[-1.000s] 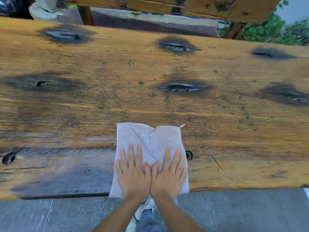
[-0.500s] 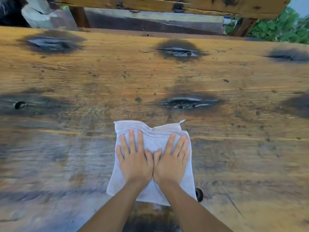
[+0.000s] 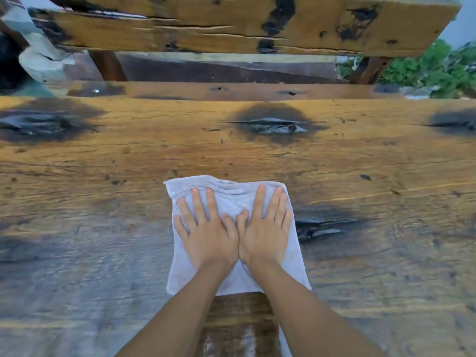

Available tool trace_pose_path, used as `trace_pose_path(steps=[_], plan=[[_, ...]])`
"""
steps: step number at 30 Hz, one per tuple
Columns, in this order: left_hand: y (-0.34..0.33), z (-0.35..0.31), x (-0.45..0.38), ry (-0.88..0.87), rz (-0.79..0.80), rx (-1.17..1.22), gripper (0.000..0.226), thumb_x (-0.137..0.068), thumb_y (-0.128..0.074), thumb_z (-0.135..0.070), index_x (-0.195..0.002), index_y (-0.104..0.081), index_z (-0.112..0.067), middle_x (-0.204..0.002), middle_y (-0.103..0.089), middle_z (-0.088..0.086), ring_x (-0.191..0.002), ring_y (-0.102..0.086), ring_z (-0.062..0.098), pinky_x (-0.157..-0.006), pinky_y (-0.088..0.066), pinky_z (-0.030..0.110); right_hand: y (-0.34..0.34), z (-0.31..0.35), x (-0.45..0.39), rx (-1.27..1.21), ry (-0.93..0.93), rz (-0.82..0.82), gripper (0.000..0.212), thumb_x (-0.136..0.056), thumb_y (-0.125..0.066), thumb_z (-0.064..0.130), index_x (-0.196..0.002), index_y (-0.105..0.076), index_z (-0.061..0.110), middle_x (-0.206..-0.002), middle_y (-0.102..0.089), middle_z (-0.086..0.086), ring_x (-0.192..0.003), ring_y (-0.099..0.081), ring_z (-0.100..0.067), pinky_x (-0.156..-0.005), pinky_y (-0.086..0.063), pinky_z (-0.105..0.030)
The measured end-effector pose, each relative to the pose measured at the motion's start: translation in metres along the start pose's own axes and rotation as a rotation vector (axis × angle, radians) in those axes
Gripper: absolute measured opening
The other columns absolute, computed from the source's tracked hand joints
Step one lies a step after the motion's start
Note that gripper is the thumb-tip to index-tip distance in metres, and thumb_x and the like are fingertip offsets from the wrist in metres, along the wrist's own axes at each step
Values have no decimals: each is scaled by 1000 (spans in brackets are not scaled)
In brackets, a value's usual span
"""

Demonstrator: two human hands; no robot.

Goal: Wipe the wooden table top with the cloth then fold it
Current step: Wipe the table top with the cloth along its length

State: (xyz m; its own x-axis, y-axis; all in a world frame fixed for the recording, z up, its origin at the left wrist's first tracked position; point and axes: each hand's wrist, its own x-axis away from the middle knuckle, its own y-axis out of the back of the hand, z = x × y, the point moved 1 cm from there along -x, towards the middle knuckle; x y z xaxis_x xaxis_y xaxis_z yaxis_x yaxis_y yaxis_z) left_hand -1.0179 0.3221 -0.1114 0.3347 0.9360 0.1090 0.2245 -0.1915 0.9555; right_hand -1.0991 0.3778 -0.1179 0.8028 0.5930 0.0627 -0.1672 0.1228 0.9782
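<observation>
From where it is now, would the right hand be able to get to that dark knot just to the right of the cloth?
Probably yes. The right hand lies flat on the cloth, and the dark knot sits just beside it on bare table top, with nothing between.

Weathered wooden bench [image 3: 231, 24] just past the far edge; green bushes [image 3: 438, 70] off right; pale stone thing [image 3: 41, 63] far left.

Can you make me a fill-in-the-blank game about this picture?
1. Both hands press flat on a white ____.
2. The left hand and right hand lie ____ by side, thumbs touching.
3. The table is made of ____.
4. Beyond the table on the right grow ____ plants.

Missing words: cloth; side; wood; green
</observation>
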Motion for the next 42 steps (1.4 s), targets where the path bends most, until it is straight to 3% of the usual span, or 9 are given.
trace_pose_path(steps=[8,21,34,42], plan=[[-7,-48,-118,-30,-33,-24,65,-98,-16,-44,-158,6,-31,-167,14,-3,-153,17,29,-123,7,51,-3,25,-122,20,-33,-14,69,-100,-9,51,-159,15,25,-166,17,-17,-154,19,-28,-124,6,-48],[-8,-111,-257,13,-96,-32,64,-98,-12,-45,-159,3,-33,-168,11,-5,-153,15,27,-122,4,53,6,58,-278,-9,49,2,72,-101,-11,57,-158,18,23,-165,22,-17,-152,24,-28,-124,11,-47],[-6,-138,-306,84,-123,3,63,-97,-14,-49,-158,-14,-35,-169,-3,-4,-154,12,31,-122,8,55,10,71,-343,31,98,-8,66,-101,-13,55,-161,-7,30,-168,-3,-16,-155,7,-29,-122,9,-50],[-4,-132,-286,6,-102,-14,65,-97,-14,-52,-159,-5,-32,-169,3,-3,-154,13,30,-123,8,51,17,58,-315,14,189,29,64,-104,-10,54,-161,6,27,-167,15,-15,-154,17,-29,-124,11,-46]])
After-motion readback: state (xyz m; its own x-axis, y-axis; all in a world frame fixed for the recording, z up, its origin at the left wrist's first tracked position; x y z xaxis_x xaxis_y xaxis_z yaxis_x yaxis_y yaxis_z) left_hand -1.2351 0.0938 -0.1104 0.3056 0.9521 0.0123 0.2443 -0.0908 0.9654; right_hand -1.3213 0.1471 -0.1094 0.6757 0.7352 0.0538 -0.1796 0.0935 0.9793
